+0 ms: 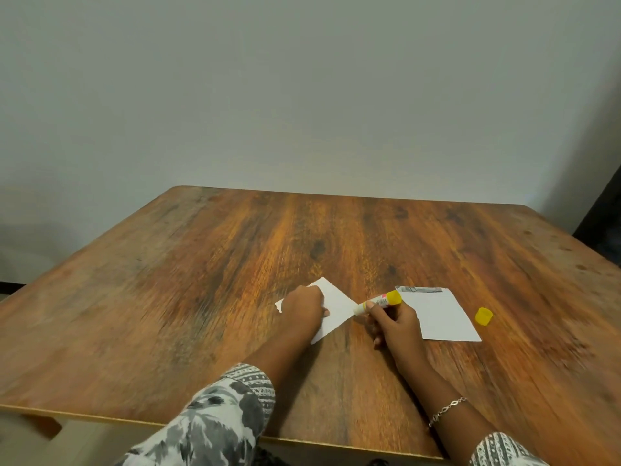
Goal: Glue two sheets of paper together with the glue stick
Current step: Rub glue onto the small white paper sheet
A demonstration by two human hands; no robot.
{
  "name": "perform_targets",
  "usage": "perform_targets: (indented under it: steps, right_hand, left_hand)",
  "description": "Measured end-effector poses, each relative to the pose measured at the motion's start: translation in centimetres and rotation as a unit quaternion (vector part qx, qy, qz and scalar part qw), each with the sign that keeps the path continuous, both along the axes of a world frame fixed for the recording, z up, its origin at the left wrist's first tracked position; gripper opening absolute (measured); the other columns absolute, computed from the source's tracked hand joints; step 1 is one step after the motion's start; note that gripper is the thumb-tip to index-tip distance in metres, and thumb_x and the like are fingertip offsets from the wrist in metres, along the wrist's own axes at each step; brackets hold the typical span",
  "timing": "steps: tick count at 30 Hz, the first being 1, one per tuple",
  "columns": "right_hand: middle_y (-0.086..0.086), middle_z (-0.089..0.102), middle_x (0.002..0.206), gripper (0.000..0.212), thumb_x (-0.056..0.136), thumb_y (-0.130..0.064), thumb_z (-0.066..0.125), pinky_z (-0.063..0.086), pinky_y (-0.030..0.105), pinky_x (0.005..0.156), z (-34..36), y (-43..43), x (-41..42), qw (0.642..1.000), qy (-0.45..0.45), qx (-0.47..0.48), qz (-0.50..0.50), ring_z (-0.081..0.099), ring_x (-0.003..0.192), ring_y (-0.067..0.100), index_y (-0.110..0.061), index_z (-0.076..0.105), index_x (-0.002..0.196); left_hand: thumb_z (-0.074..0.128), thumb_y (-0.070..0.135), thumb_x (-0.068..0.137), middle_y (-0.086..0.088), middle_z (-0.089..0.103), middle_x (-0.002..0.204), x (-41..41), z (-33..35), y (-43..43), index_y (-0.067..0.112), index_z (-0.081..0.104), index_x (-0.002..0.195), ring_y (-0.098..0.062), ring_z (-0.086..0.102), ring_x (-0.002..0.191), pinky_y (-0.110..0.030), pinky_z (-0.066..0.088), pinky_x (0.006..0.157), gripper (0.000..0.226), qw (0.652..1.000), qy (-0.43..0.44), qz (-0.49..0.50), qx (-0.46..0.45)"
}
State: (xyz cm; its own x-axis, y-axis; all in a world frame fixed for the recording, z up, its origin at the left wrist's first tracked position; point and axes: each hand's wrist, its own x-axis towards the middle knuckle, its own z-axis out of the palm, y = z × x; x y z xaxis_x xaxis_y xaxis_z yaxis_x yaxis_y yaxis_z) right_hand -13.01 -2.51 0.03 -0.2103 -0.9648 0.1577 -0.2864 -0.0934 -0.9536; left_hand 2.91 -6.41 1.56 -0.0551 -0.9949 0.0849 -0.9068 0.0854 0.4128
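A wooden table point(218, 264) stands against a plain wall point(302, 95). My left hand point(302, 309) presses on the near-left sheet point(337, 307); I cannot tell if its fingers pinch it. My right hand point(393, 326) is clamped round the glue stick point(379, 301), whose tip touches that sheet's right corner. The second sheet point(443, 317) lies just right, and the cap point(484, 316) is beside it.

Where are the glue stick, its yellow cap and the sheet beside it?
glue stick point(378, 301): head view, labelled barrel.
yellow cap point(484, 316): head view, its middle.
sheet beside the cap point(443, 317): head view, white middle.
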Motion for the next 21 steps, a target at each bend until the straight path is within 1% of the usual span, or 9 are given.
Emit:
perform_targets:
  steps: [2,5,8,12,16,21]
  right_hand:
    - [0.008,0.066,0.071,0.019,0.087,-0.025,0.058,0.044,0.018,0.043,0.1,-0.3,0.1,1.000,0.009,-0.003,0.000,0.052,0.039,0.003,-0.007,0.060,0.085]
    - [0.007,0.067,0.074,0.017,0.087,-0.025,0.057,0.044,0.014,0.041,0.2,-0.6,0.2,1.000,0.021,-0.011,-0.007,0.053,0.038,0.003,-0.008,0.060,0.085]
    - [0.005,0.067,0.074,0.015,0.088,-0.024,0.057,0.044,0.011,0.042,0.2,-0.9,0.3,1.000,0.019,-0.018,-0.016,0.053,0.038,0.004,-0.010,0.060,0.086]
    - [0.004,0.068,0.078,0.012,0.087,-0.026,0.058,0.046,0.018,0.051,0.1,-1.6,0.4,0.999,0.027,-0.016,-0.019,0.057,0.049,0.009,-0.013,0.059,0.087]
    - [0.004,0.068,0.075,0.013,0.086,-0.026,0.059,0.048,0.023,0.052,-0.1,-2.3,0.3,0.999,0.038,-0.016,-0.014,0.057,0.043,0.009,-0.014,0.060,0.085]
    - [0.005,0.068,0.081,0.014,0.085,-0.028,0.060,0.050,0.024,0.054,-0.4,-2.6,0.3,0.999,0.052,-0.014,-0.007,0.060,0.051,0.014,-0.015,0.060,0.088]
  left_hand:
    - [0.054,0.017,0.090,-0.013,0.066,0.108,-1.0,-0.1,0.4,0.001,0.064,0.105,-0.023,0.061,0.096,-0.026,0.044,0.077,0.023,0.999,0.019,0.035,-0.016]
    - [0.054,0.019,0.091,-0.012,0.066,0.109,-1.8,0.4,0.5,0.002,0.063,0.107,-0.024,0.062,0.097,-0.025,0.043,0.074,0.026,0.998,0.009,0.066,-0.013]
    - [0.057,0.017,0.089,-0.012,0.067,0.110,-1.9,0.7,0.2,0.003,0.062,0.110,-0.023,0.063,0.096,-0.027,0.048,0.078,0.025,0.997,-0.008,0.077,0.002]
    - [0.059,0.017,0.088,-0.012,0.068,0.108,-1.7,1.0,0.3,0.002,0.063,0.106,-0.024,0.064,0.094,-0.028,0.050,0.077,0.024,0.997,-0.012,0.072,0.016]
    - [0.057,0.015,0.089,-0.013,0.067,0.109,-1.4,1.1,0.4,0.001,0.064,0.104,-0.023,0.064,0.094,-0.026,0.049,0.077,0.022,0.998,0.008,0.065,0.022]
    - [0.054,0.015,0.090,-0.012,0.066,0.113,-1.1,1.3,0.4,0.001,0.063,0.107,-0.023,0.064,0.097,-0.026,0.049,0.080,0.023,0.998,0.019,0.062,0.019]
